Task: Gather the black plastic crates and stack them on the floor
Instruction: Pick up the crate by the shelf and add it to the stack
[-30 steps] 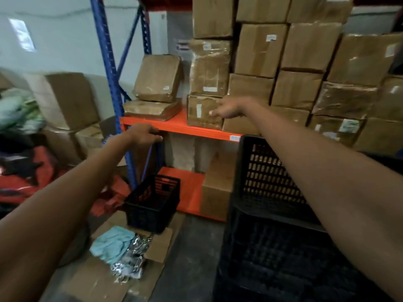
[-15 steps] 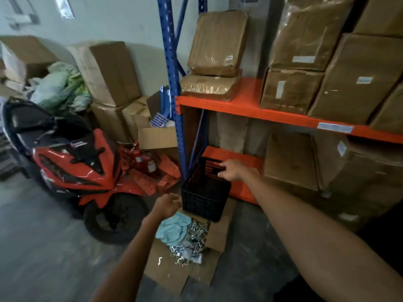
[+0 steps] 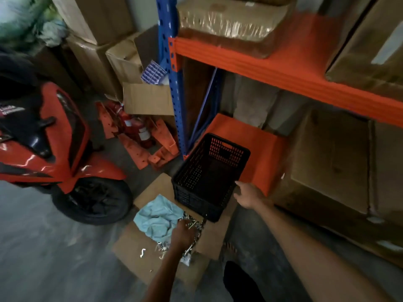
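One small black perforated plastic crate [image 3: 196, 171] stands empty on the floor, partly on flattened cardboard [image 3: 135, 258], in front of the orange bottom shelf [image 3: 259, 149]. My right hand [image 3: 248, 194] is at the crate's right rim near its near corner, fingers spread and holding nothing. My left hand [image 3: 183, 233] is low in front of the crate's near wall, over a pile of shiny metal pieces [image 3: 197, 225]. Its fingers point down and away from me, so their grip is hidden.
A red scooter [image 3: 54, 149] stands at the left with its front wheel close to the cardboard. A light blue cloth [image 3: 157, 216] lies beside the metal pieces. The blue rack upright [image 3: 172, 83], red fire extinguishers [image 3: 139, 129] and cardboard boxes [image 3: 331, 162] surround the crate.
The view has swung down and left, and the tall stack of black crates has left the picture. Both hands dropped from shelf height to the small crate on the floor.
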Motion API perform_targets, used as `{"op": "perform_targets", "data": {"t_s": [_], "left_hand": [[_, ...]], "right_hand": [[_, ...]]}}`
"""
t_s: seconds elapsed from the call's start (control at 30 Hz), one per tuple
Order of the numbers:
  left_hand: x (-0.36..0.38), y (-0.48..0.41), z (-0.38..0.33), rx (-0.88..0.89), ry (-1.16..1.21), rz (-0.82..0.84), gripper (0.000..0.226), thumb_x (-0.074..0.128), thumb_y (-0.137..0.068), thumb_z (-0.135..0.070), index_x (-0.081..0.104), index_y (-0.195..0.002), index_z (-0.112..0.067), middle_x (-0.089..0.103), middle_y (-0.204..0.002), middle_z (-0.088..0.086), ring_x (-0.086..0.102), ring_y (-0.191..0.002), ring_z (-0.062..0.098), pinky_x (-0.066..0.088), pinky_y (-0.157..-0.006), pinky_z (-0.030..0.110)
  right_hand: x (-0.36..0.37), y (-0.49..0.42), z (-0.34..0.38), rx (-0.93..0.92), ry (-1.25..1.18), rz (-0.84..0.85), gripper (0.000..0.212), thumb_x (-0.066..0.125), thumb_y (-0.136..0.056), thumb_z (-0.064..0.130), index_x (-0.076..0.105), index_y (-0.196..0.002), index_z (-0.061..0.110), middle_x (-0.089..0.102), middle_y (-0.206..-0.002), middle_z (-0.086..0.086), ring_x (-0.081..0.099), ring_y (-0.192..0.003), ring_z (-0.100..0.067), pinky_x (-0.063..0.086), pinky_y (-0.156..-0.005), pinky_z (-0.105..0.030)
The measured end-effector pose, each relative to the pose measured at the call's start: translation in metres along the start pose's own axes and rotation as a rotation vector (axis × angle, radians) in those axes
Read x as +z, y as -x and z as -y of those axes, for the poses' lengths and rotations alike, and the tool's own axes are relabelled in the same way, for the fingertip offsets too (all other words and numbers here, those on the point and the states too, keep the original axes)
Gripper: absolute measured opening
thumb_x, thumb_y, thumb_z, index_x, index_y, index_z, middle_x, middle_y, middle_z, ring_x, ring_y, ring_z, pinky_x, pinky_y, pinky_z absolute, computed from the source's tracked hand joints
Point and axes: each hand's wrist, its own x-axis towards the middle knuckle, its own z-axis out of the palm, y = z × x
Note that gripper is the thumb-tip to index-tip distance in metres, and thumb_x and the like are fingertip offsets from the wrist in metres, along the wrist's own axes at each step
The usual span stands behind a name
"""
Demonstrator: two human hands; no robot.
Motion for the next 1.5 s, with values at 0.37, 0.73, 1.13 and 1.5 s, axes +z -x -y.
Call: {"op": "perform_targets", "data": {"t_s": [0.37, 0.73, 1.13, 1.5], "left_hand": [[0.132, -0.27, -0.052, -0.345, 0.226, -0.415, 0.065, 0.06, -0.091, -0.031, 0.036, -0.143, 0.0, 0.047, -0.143, 0.024, 0.046, -0.132, 0.038, 0.038, -0.106, 0.042], [0.18, -0.391, -0.015, -0.563, 0.542, -0.84, 0.057, 0.066, -0.082, -0.03, 0.045, -0.132, -0.012, 0.064, -0.123, 0.015, 0.06, -0.114, 0.035, 0.046, -0.099, 0.041], [0.104, -0.386, 0.024, -0.561, 0.343, -0.563, 0.04, 0.066, -0.08, -0.005, 0.06, -0.119, -0.008, 0.068, -0.115, 0.022, 0.065, -0.104, 0.037, 0.053, -0.094, 0.048], [-0.095, -0.264, 0.012, -0.185, -0.265, -0.358, 0.051, 0.066, -0.082, -0.007, 0.047, -0.128, 0.007, 0.058, -0.122, 0.035, 0.057, -0.113, 0.048, 0.048, -0.093, 0.049]], "right_hand": [[0.039, -0.382, -0.137, -0.158, 0.229, -0.11, 0.065, 0.052, -0.092, 0.025, 0.031, -0.152, 0.012, 0.024, -0.159, -0.016, 0.023, -0.146, -0.034, 0.027, -0.118, -0.041], [0.053, -0.619, -0.169, -0.054, 0.271, -0.079, 0.103, 0.07, -0.085, 0.039, -0.001, -0.156, 0.017, 0.02, -0.161, -0.017, 0.02, -0.148, -0.036, 0.022, -0.118, -0.05], [0.059, -0.546, -0.216, -0.057, 0.103, -0.225, 0.04, 0.067, -0.086, 0.019, 0.061, -0.126, 0.016, 0.067, -0.114, -0.022, 0.063, -0.105, -0.041, 0.052, -0.084, -0.04], [0.03, -0.286, -0.166, 0.248, -0.231, 0.204, 0.02, 0.055, -0.095, 0.019, 0.064, -0.107, 0.006, 0.061, -0.108, -0.012, 0.059, -0.103, -0.028, 0.047, -0.085, -0.032]]}}
